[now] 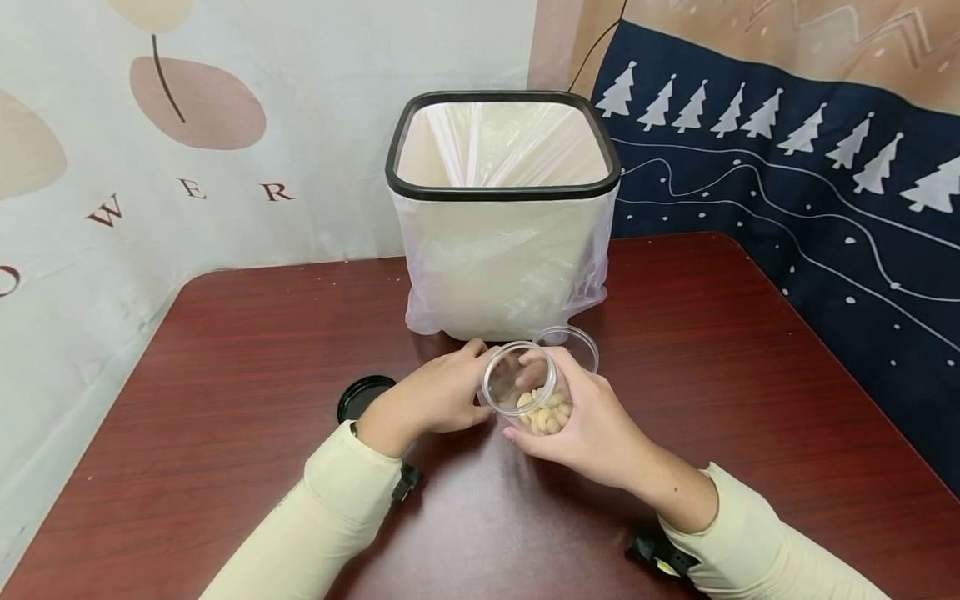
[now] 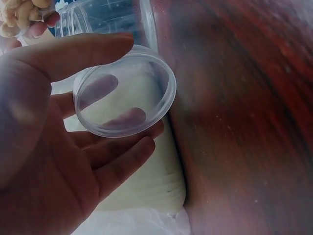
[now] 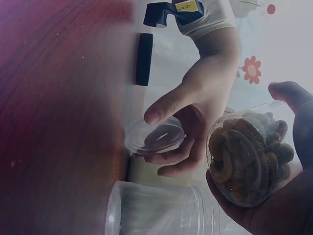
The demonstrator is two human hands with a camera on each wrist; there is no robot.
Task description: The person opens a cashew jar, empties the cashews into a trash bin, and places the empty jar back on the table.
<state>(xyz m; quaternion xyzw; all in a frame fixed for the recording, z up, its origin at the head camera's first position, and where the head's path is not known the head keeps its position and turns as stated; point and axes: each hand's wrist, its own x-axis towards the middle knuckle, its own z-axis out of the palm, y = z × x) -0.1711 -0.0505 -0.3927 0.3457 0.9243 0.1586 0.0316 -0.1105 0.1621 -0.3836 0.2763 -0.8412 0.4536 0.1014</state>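
My left hand [image 1: 442, 387] pinches a small round clear plastic lid [image 2: 132, 93] between thumb and fingers; the left wrist view shows it best. My right hand [image 1: 588, 417] grips a clear jar of cashews [image 1: 546, 411], its fingers on one side and thumb on the other. The jar's round mouth shows in the head view, with the nuts gathered toward the bottom. Another clear jar [image 3: 156, 210] stands on the table beyond my hands, partly hidden by the right hand in the head view. A black lid [image 1: 365, 396] lies beside my left wrist.
A cream bin [image 1: 502, 267] with a black rim and a thin plastic liner stands at the back of the reddish-brown table [image 1: 247, 358], close behind the jars. Printed cloths [image 1: 750, 167] hang along the table's back and right sides.
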